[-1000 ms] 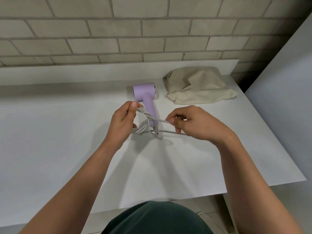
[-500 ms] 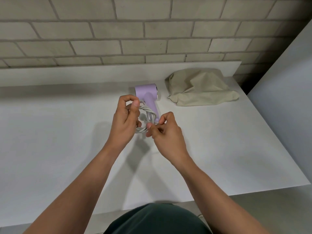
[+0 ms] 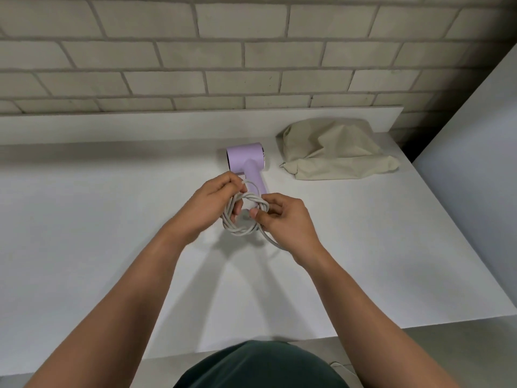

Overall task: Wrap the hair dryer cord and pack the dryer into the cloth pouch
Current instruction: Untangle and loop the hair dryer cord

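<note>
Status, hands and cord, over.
Left hand, right hand both grip coiled grey cord. Lilac hair dryer on white table. Beige cloth pouch beside it, unblocked.

Matt lilac plastic hair dryer (image 3: 246, 158), smooth pale-grey rubbery cord (image 3: 240, 232), creased beige cloth pouch (image 3: 335, 155), smooth matt white table (image 3: 98, 219), rough brick wall (image 3: 223, 51).

Pale grey-beige brick wall with darker mortar lines (image 3: 223, 51) across the top of the frame, white matte tabletop (image 3: 98, 219) with raised back ledge below it, plain grey-white panel (image 3: 475, 177) at right, soft shadows
</note>
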The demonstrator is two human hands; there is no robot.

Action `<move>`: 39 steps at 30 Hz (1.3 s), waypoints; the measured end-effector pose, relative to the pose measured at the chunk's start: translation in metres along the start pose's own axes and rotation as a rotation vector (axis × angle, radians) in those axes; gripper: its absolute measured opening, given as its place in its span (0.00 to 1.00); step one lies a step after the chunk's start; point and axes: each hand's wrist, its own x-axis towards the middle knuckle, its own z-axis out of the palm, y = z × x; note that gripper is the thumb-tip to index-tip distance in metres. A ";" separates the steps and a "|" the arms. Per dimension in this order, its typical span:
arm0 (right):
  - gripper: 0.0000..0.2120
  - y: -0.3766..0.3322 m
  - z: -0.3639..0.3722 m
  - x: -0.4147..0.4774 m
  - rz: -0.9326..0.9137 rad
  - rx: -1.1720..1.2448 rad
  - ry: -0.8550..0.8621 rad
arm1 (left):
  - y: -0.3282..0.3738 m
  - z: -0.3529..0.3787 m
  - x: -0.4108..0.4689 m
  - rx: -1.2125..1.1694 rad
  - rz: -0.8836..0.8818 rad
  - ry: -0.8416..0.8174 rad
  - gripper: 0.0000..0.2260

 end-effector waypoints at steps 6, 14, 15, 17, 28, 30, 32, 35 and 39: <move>0.08 0.007 0.012 -0.004 -0.079 -0.254 -0.062 | 0.024 -0.020 0.026 0.424 -0.165 -0.177 0.14; 0.07 0.010 0.015 -0.005 -0.103 -0.166 -0.060 | 0.035 -0.028 0.047 1.026 0.140 -0.383 0.11; 0.07 0.010 0.013 -0.005 -0.092 -0.131 -0.051 | 0.034 -0.028 0.045 1.001 0.219 -0.302 0.11; 0.09 0.008 0.008 -0.005 -0.056 -0.043 -0.044 | 0.032 -0.024 0.036 0.836 0.337 -0.128 0.10; 0.11 0.006 -0.009 -0.006 -0.034 0.021 -0.101 | -0.002 -0.017 0.028 0.597 0.486 0.191 0.09; 0.11 0.009 -0.008 -0.005 -0.037 -0.022 -0.093 | 0.006 -0.025 0.034 1.026 0.577 -0.099 0.17; 0.10 0.011 -0.006 -0.005 -0.046 -0.043 -0.086 | 0.021 -0.027 0.038 1.288 0.529 -0.361 0.18; 0.11 0.012 -0.005 -0.007 -0.061 -0.036 -0.066 | 0.033 -0.023 0.040 1.455 0.596 -0.380 0.10; 0.07 0.012 -0.015 -0.010 -0.068 0.028 -0.049 | 0.032 -0.020 0.036 1.461 0.603 -0.090 0.11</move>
